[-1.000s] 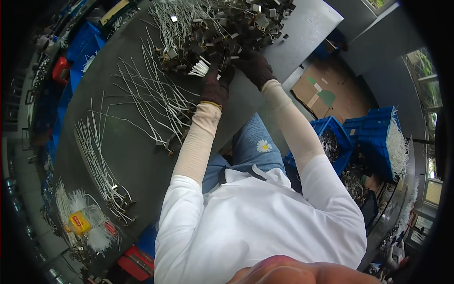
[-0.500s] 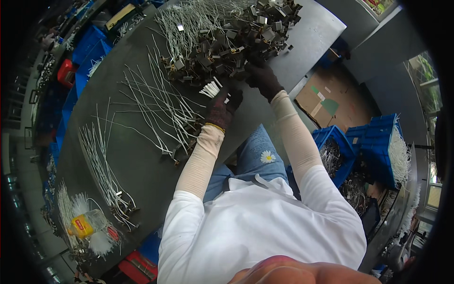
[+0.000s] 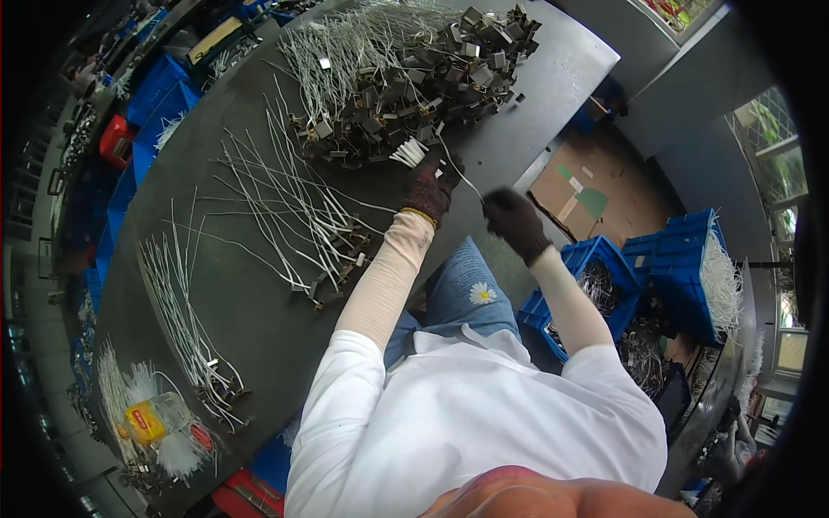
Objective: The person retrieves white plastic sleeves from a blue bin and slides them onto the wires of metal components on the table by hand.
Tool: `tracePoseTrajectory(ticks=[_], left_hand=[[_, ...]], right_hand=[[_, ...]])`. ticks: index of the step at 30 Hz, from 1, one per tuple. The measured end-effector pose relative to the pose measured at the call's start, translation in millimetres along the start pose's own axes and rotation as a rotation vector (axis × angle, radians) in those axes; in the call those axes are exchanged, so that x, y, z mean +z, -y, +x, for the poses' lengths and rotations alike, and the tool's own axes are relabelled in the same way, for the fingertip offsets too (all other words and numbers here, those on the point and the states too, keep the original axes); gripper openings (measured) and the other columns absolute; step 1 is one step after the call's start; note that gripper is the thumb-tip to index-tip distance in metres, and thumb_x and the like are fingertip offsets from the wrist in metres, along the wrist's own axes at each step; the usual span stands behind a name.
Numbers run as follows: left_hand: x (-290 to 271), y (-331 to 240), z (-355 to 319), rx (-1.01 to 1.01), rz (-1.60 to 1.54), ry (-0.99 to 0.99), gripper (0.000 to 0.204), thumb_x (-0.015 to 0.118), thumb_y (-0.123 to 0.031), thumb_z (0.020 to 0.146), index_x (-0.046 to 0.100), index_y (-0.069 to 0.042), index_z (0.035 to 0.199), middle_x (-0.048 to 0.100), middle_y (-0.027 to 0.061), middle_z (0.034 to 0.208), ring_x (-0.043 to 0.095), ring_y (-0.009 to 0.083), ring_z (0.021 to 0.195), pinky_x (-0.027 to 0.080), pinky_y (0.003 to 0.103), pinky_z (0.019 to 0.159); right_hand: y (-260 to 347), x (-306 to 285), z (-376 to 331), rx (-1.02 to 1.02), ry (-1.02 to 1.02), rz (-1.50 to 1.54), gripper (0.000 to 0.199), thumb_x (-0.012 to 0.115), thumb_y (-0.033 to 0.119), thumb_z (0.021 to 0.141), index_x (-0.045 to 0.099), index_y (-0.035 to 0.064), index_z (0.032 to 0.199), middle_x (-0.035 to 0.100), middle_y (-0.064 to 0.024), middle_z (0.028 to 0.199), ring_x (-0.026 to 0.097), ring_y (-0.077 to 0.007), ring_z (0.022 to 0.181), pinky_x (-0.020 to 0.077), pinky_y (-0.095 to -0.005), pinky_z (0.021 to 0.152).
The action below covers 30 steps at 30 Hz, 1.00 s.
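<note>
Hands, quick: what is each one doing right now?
Left hand: closed on a bundle of white ties.
Right hand: closed, pinching a thin white wire.

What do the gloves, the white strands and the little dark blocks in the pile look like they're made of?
Gloves on the left hand and right hand: dark knit fabric, matte, by the look. White strands: thin and flexible, probably plastic-coated wire or cord. Dark blocks: boxy, dull grey-brown, some with a glint, likely metal or carbon; too small to say.

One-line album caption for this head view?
Gloved left hand holds white ties while right hand pulls a wire from the pile.
</note>
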<state>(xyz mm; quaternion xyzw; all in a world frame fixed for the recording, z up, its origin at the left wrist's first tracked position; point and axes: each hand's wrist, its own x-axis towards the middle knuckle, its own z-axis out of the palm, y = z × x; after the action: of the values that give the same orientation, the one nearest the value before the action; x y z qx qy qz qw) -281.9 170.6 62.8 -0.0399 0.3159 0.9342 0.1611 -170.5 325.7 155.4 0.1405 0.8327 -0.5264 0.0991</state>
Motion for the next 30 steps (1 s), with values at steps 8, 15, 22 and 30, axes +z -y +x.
tracePoseTrajectory(ticks=[8, 15, 22, 30], left_hand=[[21.1, 24.5, -5.2, -0.319, -0.511, -0.076, 0.02, 0.062, -0.017, 0.093, 0.06, -0.002, 0.106, 0.065, 0.0149, 0.1, 0.065, 0.0325, 0.095, 0.057, 0.048, 0.085], [9.5, 6.6, -31.2, -0.378, -0.547, -0.056, 0.023, 0.059, -0.017, 0.095, 0.058, -0.002, 0.112, 0.065, 0.0153, 0.106, 0.064, 0.0319, 0.102, 0.054, 0.047, 0.093], [-2.2, -17.8, -70.9, -0.183, -0.415, 0.01, 0.019, 0.06, -0.016, 0.094, 0.061, -0.004, 0.108, 0.065, 0.013, 0.105, 0.064, 0.0315, 0.101, 0.054, 0.049, 0.092], [-17.9, -55.3, -84.1, -0.021, -0.521, -0.09, 0.018, 0.062, -0.019, 0.094, 0.062, -0.007, 0.107, 0.066, 0.0109, 0.103, 0.065, 0.0292, 0.097, 0.057, 0.046, 0.086]], right_hand=[[-145.8, -75.6, -191.1, 0.308, 0.258, 0.127, 0.017, 0.066, 0.018, 0.087, 0.068, 0.0015, 0.091, 0.066, -0.0057, 0.081, 0.061, -0.0125, 0.074, 0.0502, -0.0291, 0.068], [-232.3, -99.1, -274.9, 0.505, 0.305, 0.215, 0.026, 0.069, 0.022, 0.085, 0.07, 0.0011, 0.1, 0.07, -0.0059, 0.089, 0.065, -0.0137, 0.081, 0.0526, -0.0293, 0.074], [-249.4, -112.3, -274.5, 0.553, 0.368, 0.203, 0.026, 0.07, 0.022, 0.086, 0.07, 0.0005, 0.101, 0.069, -0.0062, 0.091, 0.064, -0.0143, 0.083, 0.0523, -0.0295, 0.075], [-226.0, -114.6, -263.6, 0.618, 0.359, 0.245, 0.022, 0.069, 0.019, 0.087, 0.07, 0.0001, 0.098, 0.069, -0.0053, 0.089, 0.063, -0.0135, 0.081, 0.0511, -0.0293, 0.074]])
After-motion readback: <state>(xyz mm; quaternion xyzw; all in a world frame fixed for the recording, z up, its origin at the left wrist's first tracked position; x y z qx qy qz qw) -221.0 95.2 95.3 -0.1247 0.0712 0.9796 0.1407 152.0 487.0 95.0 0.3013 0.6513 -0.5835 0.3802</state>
